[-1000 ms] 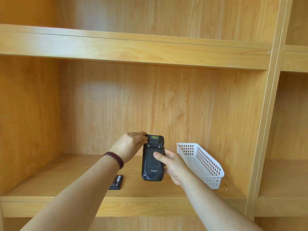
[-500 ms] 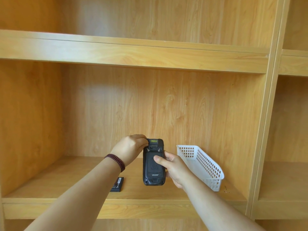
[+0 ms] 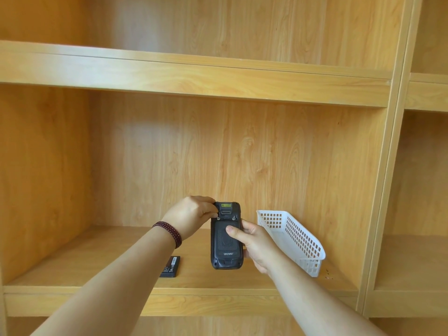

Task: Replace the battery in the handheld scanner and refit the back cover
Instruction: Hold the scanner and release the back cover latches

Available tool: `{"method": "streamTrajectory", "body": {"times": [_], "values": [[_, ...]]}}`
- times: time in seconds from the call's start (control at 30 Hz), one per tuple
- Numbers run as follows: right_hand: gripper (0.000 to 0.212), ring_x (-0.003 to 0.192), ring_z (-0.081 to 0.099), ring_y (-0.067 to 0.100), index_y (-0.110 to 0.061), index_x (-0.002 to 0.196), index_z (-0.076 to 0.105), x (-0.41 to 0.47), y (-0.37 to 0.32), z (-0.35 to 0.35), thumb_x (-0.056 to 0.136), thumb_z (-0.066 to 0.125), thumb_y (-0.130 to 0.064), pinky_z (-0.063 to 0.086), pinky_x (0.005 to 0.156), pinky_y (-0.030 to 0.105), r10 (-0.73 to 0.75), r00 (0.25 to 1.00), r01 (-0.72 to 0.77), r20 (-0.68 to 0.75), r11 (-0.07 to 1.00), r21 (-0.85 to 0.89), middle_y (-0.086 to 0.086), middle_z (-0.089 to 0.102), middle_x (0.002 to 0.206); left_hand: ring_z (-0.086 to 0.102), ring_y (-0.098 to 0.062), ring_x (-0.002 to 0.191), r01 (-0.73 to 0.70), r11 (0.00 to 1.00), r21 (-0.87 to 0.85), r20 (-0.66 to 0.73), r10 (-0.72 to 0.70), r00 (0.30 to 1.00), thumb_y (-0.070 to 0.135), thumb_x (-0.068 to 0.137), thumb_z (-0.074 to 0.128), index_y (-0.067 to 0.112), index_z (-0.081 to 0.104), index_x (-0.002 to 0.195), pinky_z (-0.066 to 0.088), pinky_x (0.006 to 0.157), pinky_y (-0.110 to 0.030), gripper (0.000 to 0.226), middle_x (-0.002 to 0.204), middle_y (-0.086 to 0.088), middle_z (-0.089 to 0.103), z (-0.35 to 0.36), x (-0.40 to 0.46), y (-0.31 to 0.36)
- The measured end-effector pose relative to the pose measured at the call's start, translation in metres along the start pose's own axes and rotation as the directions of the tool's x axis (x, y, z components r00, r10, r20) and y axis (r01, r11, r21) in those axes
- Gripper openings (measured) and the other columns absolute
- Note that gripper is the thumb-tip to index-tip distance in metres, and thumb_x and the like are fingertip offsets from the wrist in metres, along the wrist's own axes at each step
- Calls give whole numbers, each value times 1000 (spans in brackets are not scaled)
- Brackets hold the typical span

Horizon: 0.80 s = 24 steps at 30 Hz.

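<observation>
Scanner (image 3: pixel 226 236) upright above shelf (image 3: pixel 101 260), back cover (image 3: pixel 226 238) facing camera. Right hand (image 3: pixel 254 243) clasps its right side, thumb on cover. Left hand (image 3: pixel 191 215) pinches top left corner, fingertips hidden. Loose battery (image 3: pixel 170 266) flat near shelf front edge, left of scanner. White basket (image 3: pixel 291 236) close right; wide bare shelf left. Scanner front unseen.

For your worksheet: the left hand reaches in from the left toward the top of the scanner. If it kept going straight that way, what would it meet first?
The left hand points rightward, its fingertips already at the scanner, near its upper left screw. So the scanner's top comes first. Beyond it lies the white basket, though depth is unclear.
</observation>
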State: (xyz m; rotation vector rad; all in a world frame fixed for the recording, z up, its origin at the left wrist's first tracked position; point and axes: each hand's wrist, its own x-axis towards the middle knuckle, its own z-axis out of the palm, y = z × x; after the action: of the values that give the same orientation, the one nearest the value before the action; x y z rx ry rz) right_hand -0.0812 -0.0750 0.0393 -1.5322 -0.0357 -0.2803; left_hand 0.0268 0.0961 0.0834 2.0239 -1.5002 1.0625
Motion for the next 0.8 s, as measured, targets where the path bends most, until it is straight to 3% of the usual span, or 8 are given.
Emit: {"method": "streamTrajectory", "body": {"times": [0.17, 0.33, 0.57, 0.8], "values": [[26, 100, 71, 22, -14, 117, 68, 2, 0, -1, 92, 65, -19, 56, 86, 42, 0, 1000, 0, 11, 1000, 12, 10, 74, 111, 70, -22, 66, -22, 998, 66, -40, 24, 999, 7, 82, 74, 10, 76, 79, 59, 51, -34, 4, 85, -5, 74, 4, -1, 0], [25, 98, 71, 21, -12, 116, 69, 5, 4, 3, 92, 65, -18, 54, 90, 43, -7, 1000, 7, 15, 1000, 19, 10, 75, 109, 69, -21, 66, -6, 999, 51, -49, 9, 999, 9, 84, 72, 11, 74, 78, 58, 52, -33, 7, 82, -1, 72, 5, -1, -6], [25, 102, 70, 23, -15, 116, 69, 10, 6, 2, 92, 66, -19, 51, 97, 48, -11, 1000, 11, 8, 1000, -7, 10, 74, 111, 71, -15, 78, 70, 997, -43, -54, -72, 996, 12, 81, 76, 9, 79, 84, 52, 73, -17, 5, 91, -2, 76, 1, -1, -6], [23, 105, 70, 26, -19, 114, 69, 9, 6, 1, 92, 66, -19, 54, 94, 46, -15, 1000, 15, 9, 999, -33, 8, 75, 110, 71, -19, 75, 46, 999, -29, -64, -47, 997, 11, 81, 76, 8, 77, 80, 60, 67, -32, 3, 87, -3, 75, 8, -1, -9]]}}
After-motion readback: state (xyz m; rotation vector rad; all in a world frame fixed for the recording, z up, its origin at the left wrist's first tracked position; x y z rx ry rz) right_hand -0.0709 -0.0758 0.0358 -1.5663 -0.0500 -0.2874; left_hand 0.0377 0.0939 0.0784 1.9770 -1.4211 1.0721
